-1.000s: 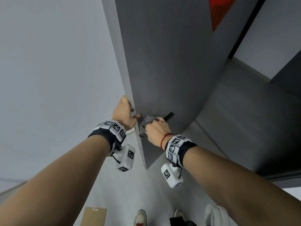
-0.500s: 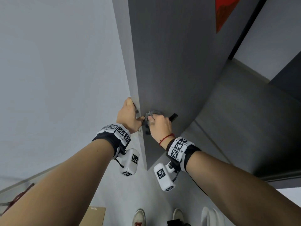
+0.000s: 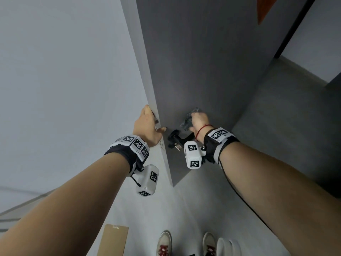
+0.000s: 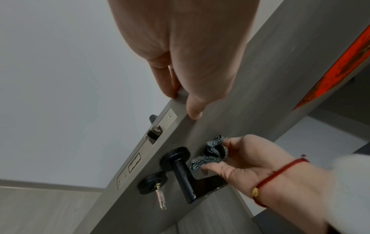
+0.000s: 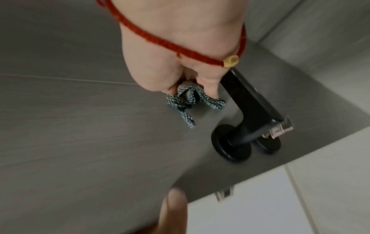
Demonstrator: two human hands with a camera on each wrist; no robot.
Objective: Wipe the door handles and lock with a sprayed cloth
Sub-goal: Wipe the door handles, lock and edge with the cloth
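Observation:
A black lever door handle (image 3: pixel 180 138) (image 4: pixel 184 175) (image 5: pixel 252 107) sticks out of the grey door (image 3: pixel 193 71). Just below it sits a round black lock (image 4: pixel 152 182) (image 5: pixel 267 144) with a key (image 4: pixel 161 198) in it. My right hand (image 3: pixel 200 121) (image 4: pixel 246 159) grips a bunched blue-grey cloth (image 3: pixel 188 121) (image 4: pixel 212 152) (image 5: pixel 186 101) just above the lever, clear of it and close to the door face. My left hand (image 3: pixel 147 124) (image 4: pixel 186 63) grips the door's edge above the metal latch plate (image 4: pixel 148 139), thumb on the door face.
A white wall (image 3: pixel 64 80) stands left of the door edge. On the pale floor below lie a flat piece of cardboard (image 3: pixel 112 241), my shoes (image 3: pixel 164 244) and a white object (image 3: pixel 227 248). A red paper decoration (image 3: pixel 265 8) hangs high on the door.
My right hand has lifted the cloth off the handle's base and moved it up and right along the door, leaving the rose and lever uncovered. The left hand stays on the door edge.

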